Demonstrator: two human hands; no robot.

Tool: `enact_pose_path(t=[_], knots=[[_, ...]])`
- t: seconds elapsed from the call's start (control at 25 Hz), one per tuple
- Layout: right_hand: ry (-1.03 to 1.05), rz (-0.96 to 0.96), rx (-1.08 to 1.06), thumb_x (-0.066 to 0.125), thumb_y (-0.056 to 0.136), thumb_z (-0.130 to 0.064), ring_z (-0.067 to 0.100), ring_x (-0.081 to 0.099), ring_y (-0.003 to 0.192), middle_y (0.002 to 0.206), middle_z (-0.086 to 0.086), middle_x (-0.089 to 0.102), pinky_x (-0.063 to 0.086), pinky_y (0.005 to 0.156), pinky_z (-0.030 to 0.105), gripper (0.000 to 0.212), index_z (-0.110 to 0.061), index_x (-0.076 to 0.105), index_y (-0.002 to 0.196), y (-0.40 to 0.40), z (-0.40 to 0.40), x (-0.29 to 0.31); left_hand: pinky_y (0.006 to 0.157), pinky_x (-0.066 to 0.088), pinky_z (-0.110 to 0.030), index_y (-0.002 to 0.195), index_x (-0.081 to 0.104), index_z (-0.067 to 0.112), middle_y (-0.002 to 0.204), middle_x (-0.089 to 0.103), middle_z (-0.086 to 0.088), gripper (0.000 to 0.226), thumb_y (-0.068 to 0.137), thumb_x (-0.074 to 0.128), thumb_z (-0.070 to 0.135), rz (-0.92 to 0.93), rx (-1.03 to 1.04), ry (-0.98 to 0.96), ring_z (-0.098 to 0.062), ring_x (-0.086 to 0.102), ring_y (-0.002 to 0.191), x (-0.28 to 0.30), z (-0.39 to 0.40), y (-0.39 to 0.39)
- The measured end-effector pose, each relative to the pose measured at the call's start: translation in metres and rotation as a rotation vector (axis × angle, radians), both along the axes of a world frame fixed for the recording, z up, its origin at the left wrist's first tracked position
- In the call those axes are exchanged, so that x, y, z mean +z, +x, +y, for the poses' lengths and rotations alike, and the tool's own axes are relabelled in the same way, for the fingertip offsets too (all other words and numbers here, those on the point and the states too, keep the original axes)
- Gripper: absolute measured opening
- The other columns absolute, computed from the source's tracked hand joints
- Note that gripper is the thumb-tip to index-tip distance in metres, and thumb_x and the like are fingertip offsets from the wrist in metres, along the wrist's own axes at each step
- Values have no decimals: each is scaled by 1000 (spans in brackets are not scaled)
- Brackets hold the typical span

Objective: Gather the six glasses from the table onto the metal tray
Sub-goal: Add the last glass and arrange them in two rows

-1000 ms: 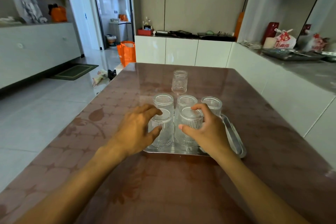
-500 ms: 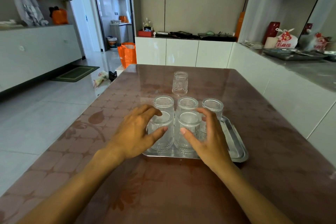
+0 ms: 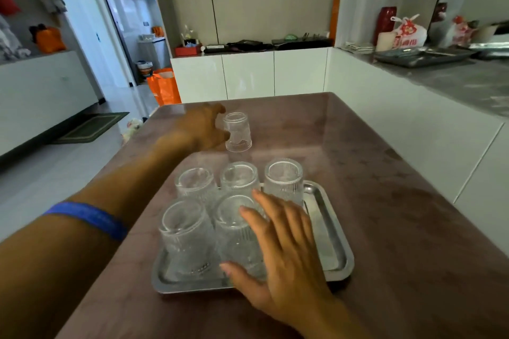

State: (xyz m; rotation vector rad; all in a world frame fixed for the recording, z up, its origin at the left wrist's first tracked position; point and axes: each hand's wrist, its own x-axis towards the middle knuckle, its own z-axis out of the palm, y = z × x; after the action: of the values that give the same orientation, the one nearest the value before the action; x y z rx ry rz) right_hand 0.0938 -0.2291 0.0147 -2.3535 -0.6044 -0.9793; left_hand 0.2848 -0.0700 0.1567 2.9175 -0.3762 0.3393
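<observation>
while five upside-down glasses are standing on the metal tray, the right hand is resting spread against the front glass. beyond the tray, the left hand is curling its blurred fingers round the sixth glass, which is standing on the table.

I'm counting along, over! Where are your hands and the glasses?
Left hand curled beside last glass, grip unclear. Right hand open against near glass. Five glasses on tray. Nothing in the way.
</observation>
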Motion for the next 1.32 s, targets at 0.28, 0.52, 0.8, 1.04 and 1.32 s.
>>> enact_pose_path(t=[0.28,0.52,0.8,1.04,1.32], knots=[[53,-115,-90,45,89,-65,27,55,123,137,6,61,40,100,52,56,-24,51,126,8,7,6,114,35,-47,155,27,22,160,37,-10,81,88,69,39,251,24,206,-35,38,143,-21,-32,115],[54,-129,-125,40,90,-68,25,58,118,127,6,68,45,96,49,55,-24,53,121,15,10,3,83,45,-35,131,51,11,134,57,-17,55,84,74,31,143,38,-217,-27,54,107,-45,-41,141],[57,-48,-44,48,89,-66,27,49,129,142,5,56,37,100,52,60,-23,51,131,16,5,-5,71,43,-31,119,54,16,123,61,-12,64,67,89,28,-18,21,-258,-30,60,99,-26,-40,101],[266,42,0,63,87,-49,17,36,141,153,-3,39,38,106,49,73,-23,34,148,7,-7,13,59,43,-20,103,54,24,108,63,3,59,59,90,40,-247,-165,-437,-20,61,89,51,-20,-16],[535,88,-29,83,71,-44,17,47,128,142,-12,46,50,96,45,91,-32,35,147,-8,-10,98,56,60,-24,101,55,29,100,67,10,56,58,89,36,-143,-480,-567,-6,69,79,59,-23,-176]])
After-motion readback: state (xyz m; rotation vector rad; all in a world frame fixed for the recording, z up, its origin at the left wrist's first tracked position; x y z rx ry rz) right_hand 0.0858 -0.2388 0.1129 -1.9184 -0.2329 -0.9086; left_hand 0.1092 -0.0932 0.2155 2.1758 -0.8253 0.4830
